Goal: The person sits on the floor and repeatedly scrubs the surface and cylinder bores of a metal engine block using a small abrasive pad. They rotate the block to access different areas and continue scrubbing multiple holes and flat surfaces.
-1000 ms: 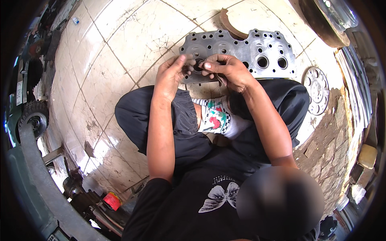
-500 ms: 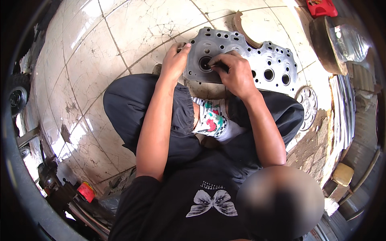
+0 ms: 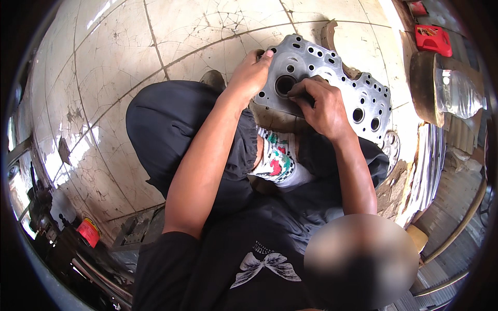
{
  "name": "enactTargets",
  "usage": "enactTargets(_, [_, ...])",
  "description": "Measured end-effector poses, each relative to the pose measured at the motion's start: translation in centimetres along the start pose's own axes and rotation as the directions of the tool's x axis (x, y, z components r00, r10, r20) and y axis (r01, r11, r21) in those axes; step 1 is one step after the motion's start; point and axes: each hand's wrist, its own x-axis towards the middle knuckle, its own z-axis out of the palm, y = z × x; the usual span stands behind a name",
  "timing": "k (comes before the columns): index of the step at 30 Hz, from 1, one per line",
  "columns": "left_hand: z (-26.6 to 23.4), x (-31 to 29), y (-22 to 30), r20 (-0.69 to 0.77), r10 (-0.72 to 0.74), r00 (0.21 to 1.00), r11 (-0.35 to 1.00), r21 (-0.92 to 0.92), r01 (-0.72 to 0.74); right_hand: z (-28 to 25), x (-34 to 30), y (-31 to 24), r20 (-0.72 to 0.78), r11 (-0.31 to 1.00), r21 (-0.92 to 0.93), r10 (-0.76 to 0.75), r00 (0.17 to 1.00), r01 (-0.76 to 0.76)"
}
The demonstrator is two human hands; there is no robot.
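Observation:
A grey metal engine cylinder head (image 3: 350, 85) with many round holes lies tilted in front of my crossed legs, its left end by my knees. My left hand (image 3: 251, 72) grips that left end, thumb on the top face and fingers hidden behind the edge. My right hand (image 3: 326, 103) is closed in a pinch at the lower right rim of the large round port (image 3: 285, 84). Whatever sits between its fingertips, if anything, is too small or hidden to make out.
Behind the cylinder head lies a curved rusty metal piece (image 3: 328, 35). A holed round plate (image 3: 392, 147) is by my right knee. To the right are a red canister (image 3: 433, 40), a clear plastic bottle (image 3: 459, 96) and corrugated sheets (image 3: 428, 168). A red tin (image 3: 89, 231) stands at left.
My right fingertips have moved from over the port's opening to its lower right rim. My left hand keeps its hold on the end. The whole view has shifted and turned slightly.

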Motion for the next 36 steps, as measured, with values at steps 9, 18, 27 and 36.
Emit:
enactTargets(9, [0.6,1.0,-1.3,-0.09,0.061,0.994,0.998,-0.006,-0.061,0.7,1.1,-0.6,0.037,0.995,-0.044,-0.091,0.995,0.092])
enactTargets(18, [0.2,0.8,-0.5,-0.014,-0.035,0.999,0.998,-0.043,0.034,1.3,1.5,-0.7,0.005,0.993,-0.036,-0.112,0.994,0.113])
enactTargets(27, [0.3,0.3,-0.1,-0.028,-0.05,0.998,0.998,-0.038,0.049,1.1,2.0,-0.5,0.036,0.985,-0.08,-0.153,0.988,0.155])
enactTargets(36, [0.2,-0.2,0.5,-0.028,-0.06,0.998,0.998,-0.016,0.059,1.5,1.6,0.3,-0.012,0.985,-0.007,-0.171,0.985,0.171])
